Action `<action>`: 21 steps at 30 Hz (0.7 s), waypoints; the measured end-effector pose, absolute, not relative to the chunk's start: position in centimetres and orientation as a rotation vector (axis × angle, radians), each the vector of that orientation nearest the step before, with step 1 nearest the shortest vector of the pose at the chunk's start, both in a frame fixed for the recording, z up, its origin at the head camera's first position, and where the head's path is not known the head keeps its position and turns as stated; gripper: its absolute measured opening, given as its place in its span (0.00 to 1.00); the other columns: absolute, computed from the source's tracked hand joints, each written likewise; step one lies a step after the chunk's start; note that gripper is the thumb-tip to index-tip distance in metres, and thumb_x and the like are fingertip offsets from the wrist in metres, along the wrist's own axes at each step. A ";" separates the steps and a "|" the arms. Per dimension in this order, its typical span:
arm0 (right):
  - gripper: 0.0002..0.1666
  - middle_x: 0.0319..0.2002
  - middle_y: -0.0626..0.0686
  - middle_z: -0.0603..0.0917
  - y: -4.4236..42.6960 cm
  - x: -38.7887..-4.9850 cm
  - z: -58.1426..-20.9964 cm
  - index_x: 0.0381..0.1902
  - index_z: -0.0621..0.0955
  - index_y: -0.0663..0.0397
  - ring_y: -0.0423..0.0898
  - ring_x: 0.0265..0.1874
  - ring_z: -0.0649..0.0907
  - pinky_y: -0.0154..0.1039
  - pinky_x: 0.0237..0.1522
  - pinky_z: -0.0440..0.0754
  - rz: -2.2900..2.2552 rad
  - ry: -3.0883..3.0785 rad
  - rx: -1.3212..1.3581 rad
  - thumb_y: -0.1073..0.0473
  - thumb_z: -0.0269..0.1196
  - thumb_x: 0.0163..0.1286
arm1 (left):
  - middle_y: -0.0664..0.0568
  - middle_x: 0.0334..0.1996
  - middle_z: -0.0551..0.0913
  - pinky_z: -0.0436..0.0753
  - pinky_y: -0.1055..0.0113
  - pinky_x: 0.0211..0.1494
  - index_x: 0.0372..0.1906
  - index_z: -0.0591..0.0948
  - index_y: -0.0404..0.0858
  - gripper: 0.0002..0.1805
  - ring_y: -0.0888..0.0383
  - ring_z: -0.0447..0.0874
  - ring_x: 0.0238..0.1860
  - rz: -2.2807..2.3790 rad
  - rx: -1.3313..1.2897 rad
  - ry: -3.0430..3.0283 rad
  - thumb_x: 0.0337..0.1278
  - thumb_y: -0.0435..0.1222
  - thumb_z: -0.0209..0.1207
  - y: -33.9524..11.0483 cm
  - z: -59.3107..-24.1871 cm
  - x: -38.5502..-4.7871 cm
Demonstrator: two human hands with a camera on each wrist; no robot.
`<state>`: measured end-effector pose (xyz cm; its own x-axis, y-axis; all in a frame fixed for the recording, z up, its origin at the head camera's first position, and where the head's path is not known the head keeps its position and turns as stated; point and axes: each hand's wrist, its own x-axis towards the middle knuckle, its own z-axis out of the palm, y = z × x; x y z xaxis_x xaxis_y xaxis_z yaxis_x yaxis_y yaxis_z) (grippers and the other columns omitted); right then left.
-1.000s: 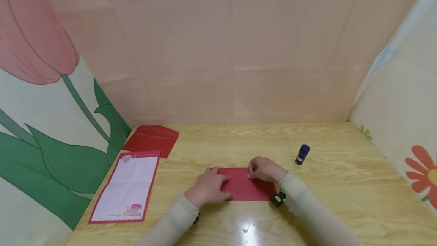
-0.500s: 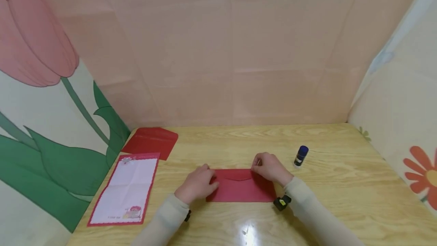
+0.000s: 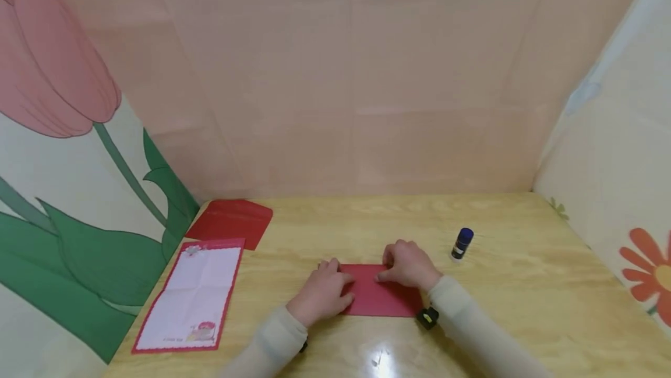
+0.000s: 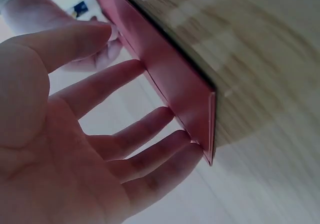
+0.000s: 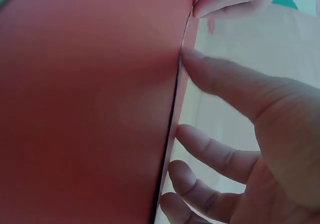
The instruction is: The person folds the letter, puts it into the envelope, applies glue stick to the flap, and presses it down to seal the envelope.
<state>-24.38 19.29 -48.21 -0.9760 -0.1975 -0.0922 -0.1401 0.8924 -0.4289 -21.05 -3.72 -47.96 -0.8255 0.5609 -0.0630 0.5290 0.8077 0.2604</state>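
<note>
A red envelope (image 3: 377,296) lies in front of me, its long slit edge turned away from me. My left hand (image 3: 326,289) is at its left part; in the left wrist view the fingertips (image 4: 167,112) touch the far edge, with the thumb standing apart from them. At the right part is my right hand (image 3: 411,266). Its thumb (image 5: 200,69) touches the slit in the right wrist view, while the other fingertips (image 5: 187,134) rest along the thin strip beyond, spaced out from the thumb. The envelope's underside is hidden.
Left of the hands lies a white letter sheet (image 3: 196,290) with a pink border. Another red envelope (image 3: 230,221) lies behind it. A blue-capped glue stick (image 3: 462,244) stands at the right on the wooden table (image 3: 524,285). Papered walls (image 3: 356,75) bound the table.
My left hand drew back left, then moved right over the envelope again. The curved line seen on the envelope half a second ago no longer shows. The right hand shifted slightly.
</note>
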 end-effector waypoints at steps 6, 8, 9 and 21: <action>0.23 0.24 0.48 0.76 19.1 -24.4 -48.0 0.27 0.80 0.49 0.47 0.27 0.73 0.40 0.31 0.72 -0.633 2.873 -0.241 0.44 0.80 0.49 | 0.51 0.41 0.75 0.75 0.61 0.43 0.52 0.88 0.48 0.15 0.55 0.69 0.41 0.350 0.873 2.878 0.64 0.47 0.64 -3.4 -48.0 -21.1; 0.23 0.24 0.48 0.76 19.0 -24.3 -47.9 0.27 0.78 0.50 0.47 0.26 0.74 0.39 0.30 0.71 -0.653 2.849 -0.249 0.44 0.80 0.49 | 0.52 0.39 0.75 0.73 0.63 0.40 0.44 0.90 0.48 0.10 0.56 0.68 0.39 0.401 0.866 2.893 0.63 0.45 0.64 -3.4 -47.8 -21.2; 0.23 0.24 0.48 0.76 19.0 -24.2 -47.8 0.26 0.78 0.50 0.46 0.26 0.74 0.39 0.29 0.71 -0.671 2.841 -0.260 0.45 0.80 0.50 | 0.53 0.39 0.75 0.73 0.63 0.40 0.39 0.90 0.48 0.08 0.56 0.68 0.39 0.429 0.868 2.903 0.63 0.45 0.65 -3.4 -47.7 -21.2; 0.08 0.25 0.46 0.79 19.2 -23.6 -47.5 0.31 0.83 0.50 0.43 0.26 0.76 0.38 0.28 0.73 -0.940 2.567 -0.546 0.56 0.74 0.61 | 0.58 0.31 0.71 0.70 0.59 0.50 0.40 0.80 0.42 0.17 0.58 0.68 0.36 0.542 0.832 2.932 0.56 0.47 0.70 -3.6 -47.9 -21.8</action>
